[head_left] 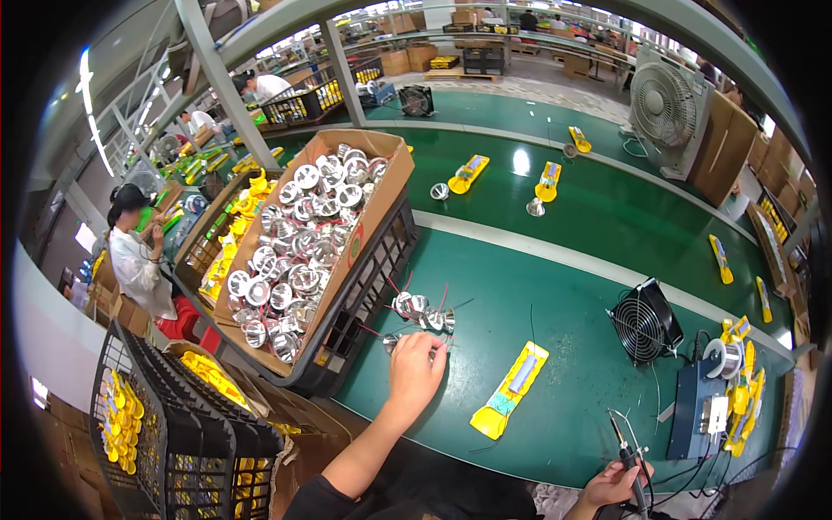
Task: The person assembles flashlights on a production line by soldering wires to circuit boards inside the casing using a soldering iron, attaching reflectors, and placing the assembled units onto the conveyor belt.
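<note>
Reflectors (412, 305), shiny, red-wired silver cups, lie on the flat green desk (485, 295) by the left hand (419, 360); its fingers bend together, but whether they grip one I cannot tell. The right hand (617, 485) grasps a slim, black-handled metal soldering iron (625, 451). Tugging one reflector could tangle neighbours; the iron, if hot, could scorch the long yellow plastic housing (512, 390) between the hands.

Black short sleeve (317, 503); bare left forearm (371, 449); ungloved fingers (423, 343).
</note>
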`<state>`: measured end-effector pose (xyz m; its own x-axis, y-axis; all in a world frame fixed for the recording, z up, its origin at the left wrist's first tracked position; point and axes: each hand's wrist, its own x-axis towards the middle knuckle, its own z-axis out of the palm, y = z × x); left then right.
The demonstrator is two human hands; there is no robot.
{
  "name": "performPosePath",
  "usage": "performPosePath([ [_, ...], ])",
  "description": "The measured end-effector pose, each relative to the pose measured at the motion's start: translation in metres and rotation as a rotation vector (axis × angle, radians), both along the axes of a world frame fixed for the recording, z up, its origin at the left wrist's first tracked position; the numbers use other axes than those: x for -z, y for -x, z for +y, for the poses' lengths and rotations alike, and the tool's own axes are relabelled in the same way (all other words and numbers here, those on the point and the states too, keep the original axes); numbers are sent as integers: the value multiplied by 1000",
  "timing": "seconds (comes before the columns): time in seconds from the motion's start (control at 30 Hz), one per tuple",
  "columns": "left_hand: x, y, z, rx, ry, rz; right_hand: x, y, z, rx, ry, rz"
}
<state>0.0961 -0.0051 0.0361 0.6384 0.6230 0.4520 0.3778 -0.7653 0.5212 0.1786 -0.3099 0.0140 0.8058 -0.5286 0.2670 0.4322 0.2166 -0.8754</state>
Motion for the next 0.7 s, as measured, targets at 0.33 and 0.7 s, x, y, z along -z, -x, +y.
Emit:
performPosePath([
  [0.33, 5, 38, -50, 194, 678, -236, -30, -40, 0, -633, 211, -1],
  [0.7, 4, 38, -94, 122, 601, -228, -91, -86, 124, -1392, 707, 35],
])
